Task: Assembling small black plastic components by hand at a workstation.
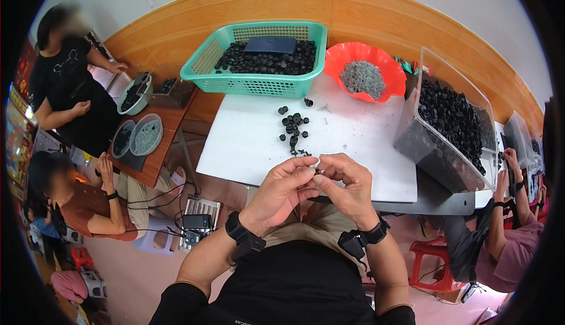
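Note:
Both my hands meet over the near edge of a white board [365, 142]. My left hand [276, 192] pinches a small dark part [318, 171] between thumb and fingers; most of it is hidden, so its kind does not show. From the other side, my right hand [348, 190] closes thumb and forefinger on the same part. Just beyond my fingers lies a loose pile of small round black plastic pieces [292, 126], with tinier black bits [303, 152] at its near end.
Behind the board stand a green basket [259, 85] of black pieces, topped by a dark blue case [270, 45], and a red bowl [395, 78] of small greyish translucent parts. A clear bin [432, 154] of black parts is at right. People work on both sides; a red stool [432, 250] stands at right.

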Tool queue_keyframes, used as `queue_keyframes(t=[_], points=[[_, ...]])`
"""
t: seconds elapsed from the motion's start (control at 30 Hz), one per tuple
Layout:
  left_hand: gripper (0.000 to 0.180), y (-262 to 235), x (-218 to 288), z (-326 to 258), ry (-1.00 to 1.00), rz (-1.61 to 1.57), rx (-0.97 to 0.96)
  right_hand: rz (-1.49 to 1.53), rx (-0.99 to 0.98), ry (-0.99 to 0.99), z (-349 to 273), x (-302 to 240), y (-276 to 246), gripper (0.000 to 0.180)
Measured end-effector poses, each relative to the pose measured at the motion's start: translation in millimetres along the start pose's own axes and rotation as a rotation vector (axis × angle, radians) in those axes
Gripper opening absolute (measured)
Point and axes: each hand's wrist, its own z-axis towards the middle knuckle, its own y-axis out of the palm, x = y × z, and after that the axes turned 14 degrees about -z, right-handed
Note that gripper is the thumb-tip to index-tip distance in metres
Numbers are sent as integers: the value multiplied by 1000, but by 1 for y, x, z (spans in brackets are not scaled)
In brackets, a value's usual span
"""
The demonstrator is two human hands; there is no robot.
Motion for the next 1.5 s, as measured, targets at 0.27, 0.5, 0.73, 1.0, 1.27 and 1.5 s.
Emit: queue_keyframes(t=[0.27,0.5,0.73,1.0,1.27,1.5], points=[[26,7,-2,1,-27,-36,41,111,58,74,-4,2,0,29],[25,6,-7,2,11,-32,78,18,55,-9,-4,1,-3,21],[20,6,-9,2,47,12,108,-254,94,-147,-3,2,-3,25],[19,-2,-8,0,98,117,97,-470,138,-316,1,-1,3,27],[24,4,-4,-5,153,336,112,-483,148,-367,0,-1,3,30],[29,7,15,6,703,1308,219,-363,192,-210,-3,0,-1,25]])
